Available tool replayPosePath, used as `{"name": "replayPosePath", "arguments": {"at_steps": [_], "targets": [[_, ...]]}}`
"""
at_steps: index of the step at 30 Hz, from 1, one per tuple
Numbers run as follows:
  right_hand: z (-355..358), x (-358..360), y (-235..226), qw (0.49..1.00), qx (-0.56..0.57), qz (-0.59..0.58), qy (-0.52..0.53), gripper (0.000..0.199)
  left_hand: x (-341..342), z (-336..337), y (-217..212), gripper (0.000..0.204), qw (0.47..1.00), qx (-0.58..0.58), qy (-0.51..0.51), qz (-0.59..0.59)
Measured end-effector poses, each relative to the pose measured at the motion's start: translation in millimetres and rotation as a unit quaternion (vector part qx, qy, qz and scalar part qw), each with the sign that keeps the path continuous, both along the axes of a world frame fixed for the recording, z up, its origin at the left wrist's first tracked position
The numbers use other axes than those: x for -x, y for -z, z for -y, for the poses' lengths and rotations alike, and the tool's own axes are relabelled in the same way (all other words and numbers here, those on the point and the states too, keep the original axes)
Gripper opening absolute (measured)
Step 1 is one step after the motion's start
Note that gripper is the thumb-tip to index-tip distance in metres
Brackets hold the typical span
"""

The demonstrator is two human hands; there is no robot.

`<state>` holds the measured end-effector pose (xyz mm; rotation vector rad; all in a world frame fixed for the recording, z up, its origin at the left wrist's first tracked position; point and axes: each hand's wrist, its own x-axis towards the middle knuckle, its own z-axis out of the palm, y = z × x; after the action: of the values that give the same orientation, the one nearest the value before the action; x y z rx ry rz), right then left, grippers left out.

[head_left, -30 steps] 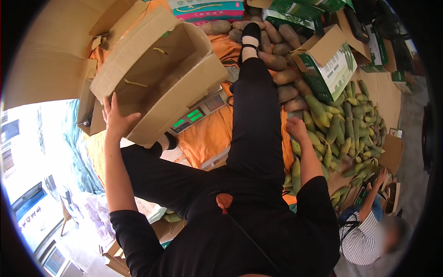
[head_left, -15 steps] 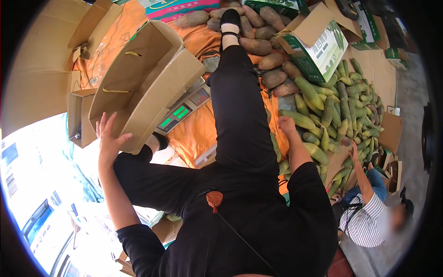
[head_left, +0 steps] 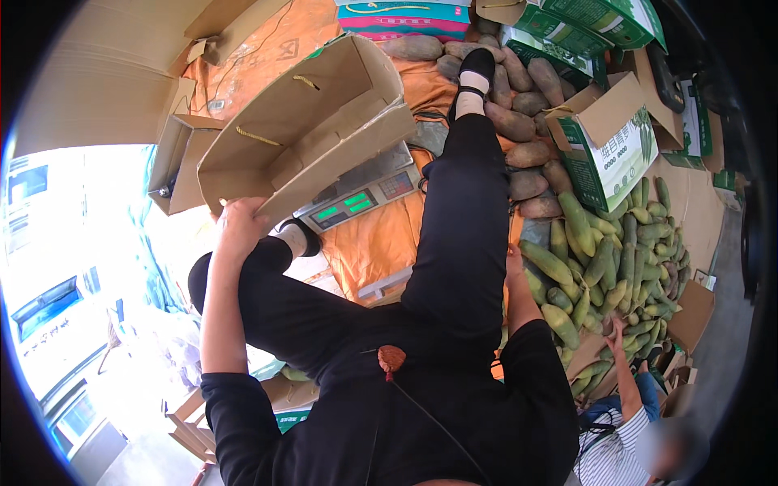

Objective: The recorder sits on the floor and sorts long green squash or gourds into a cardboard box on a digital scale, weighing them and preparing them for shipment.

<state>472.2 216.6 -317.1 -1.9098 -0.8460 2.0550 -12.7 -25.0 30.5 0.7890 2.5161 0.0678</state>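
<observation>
My left hand (head_left: pixel 241 225) is closed on the near corner of an open cardboard box (head_left: pixel 344 154), its fingers curled over the edge. The long box has yellow cord handles and rests tilted on a digital scale (head_left: pixel 363 198) with lit green displays. Inside, the part I can see holds nothing. My right hand (head_left: pixel 515 266) hangs beside my right thigh, nearest to a heap of long green radishes (head_left: pixel 600 259). Its fingers are mostly hidden by the leg, so I cannot make out what they hold, if anything.
Large brownish roots (head_left: pixel 528 154) lie around my outstretched foot. A green-and-white carton (head_left: pixel 620 150) stands behind the radishes, and a blue-and-pink box (head_left: pixel 405 23) at the far edge. A co-worker's hand (head_left: pixel 616 334) reaches into the heap at right. Orange sheeting (head_left: pixel 356 259) covers the ground.
My left hand, spread beside the box before, has closed on its near corner. My right hand has dropped lower along my thigh. The whole view has shifted, moving the scene rightward.
</observation>
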Motion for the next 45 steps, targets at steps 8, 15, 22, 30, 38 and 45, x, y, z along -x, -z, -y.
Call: {"name": "replayPosePath", "arguments": {"at_steps": [8,15,22,30,38,45], "targets": [[12.0,10.6,35.5,0.923,-0.221,0.252,-0.186,0.060,1.1,1.0,20.7,0.026,0.997,-0.028,0.071,-0.030],[11.1,65.0,-52.7,0.870,-0.216,0.333,-0.293,0.078,6.9,17.4,17.5,0.025,0.997,-0.039,0.058,-0.026],[-25.5,32.8,10.1,0.916,-0.340,0.194,-0.091,0.090,3.1,-4.7,22.5,0.020,0.996,-0.036,0.085,-0.016],[-15.5,-44.0,-35.8,0.855,-0.232,0.296,-0.357,0.071,16.1,13.8,29.5,0.014,0.998,-0.050,0.045,0.003],[77.6,-41.9,-50.3,0.759,-0.129,0.436,-0.466,0.076,18.8,19.4,31.8,0.018,0.998,-0.039,0.045,-0.004],[52.2,-14.9,-64.6,0.776,-0.081,0.385,-0.493,0.067,-12.9,-11.2,18.6,0.044,0.999,-0.029,0.012,0.010]]}}
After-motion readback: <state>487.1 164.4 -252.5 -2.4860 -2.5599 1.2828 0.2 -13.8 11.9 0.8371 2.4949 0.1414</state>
